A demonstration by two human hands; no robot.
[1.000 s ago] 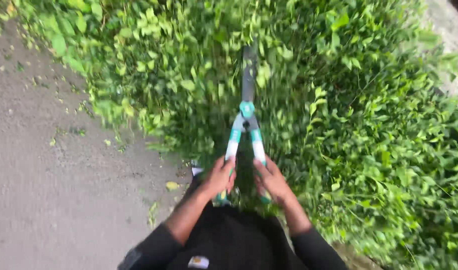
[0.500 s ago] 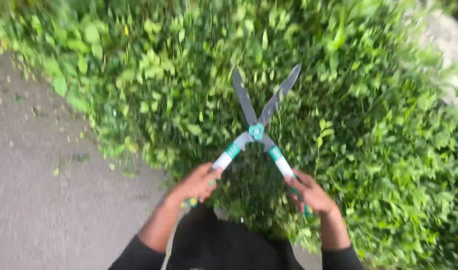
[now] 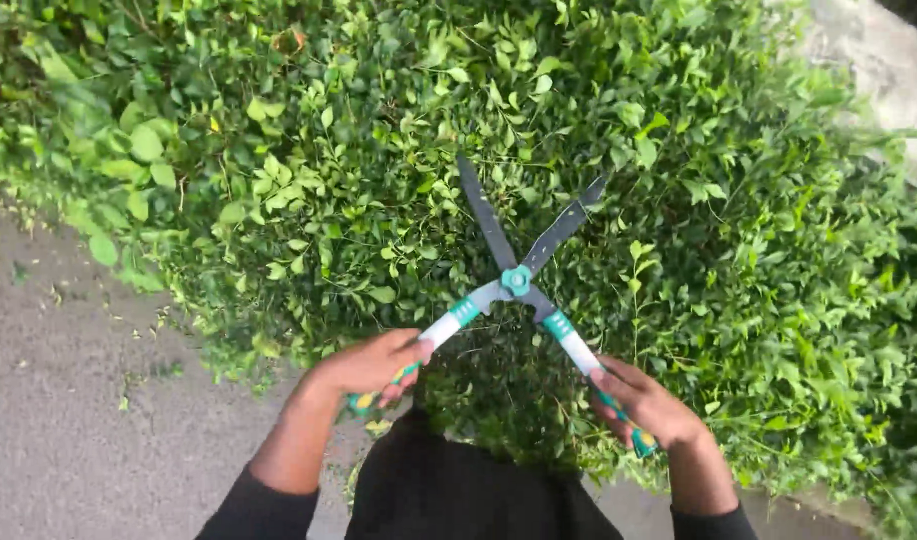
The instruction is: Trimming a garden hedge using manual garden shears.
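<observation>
Nearest the camera: dark top w/ black sleeves, cut off by the bottom edge. Left hand [image 3: 370,366] wrapped tight round the teal grip of the left handle; right hand [image 3: 646,405] closed the same way round the right handle grip, held a bit nearer the body than the left. Both hands well apart, so the long-handled garden shears w/ white-and-teal handles and dark steel blades [image 3: 516,281] stand wide open in an X.

Shears: white handle shafts w/ teal bands run up and inward from each hand, meet at a teal round pivot bolt [image 3: 516,280] between and beyond the hands. Past the pivot two dark grey flat blades spread apart; left one pointed, right one speckled w/ pale marks. Blades lie over the top of the dense green leafy hedge [image 3: 378,170], which fills most of the view ahead of and to the right of the hands.

Left of the left hand: grey paved path [image 3: 68,400] w/ small leaf bits scattered on it.

Hard to tell: grip ends mostly hidden under the fingers; can't tell if the blades touch twigs or just hover. Pale stone surface [image 3: 878,70] far right, cut off by the frame.
</observation>
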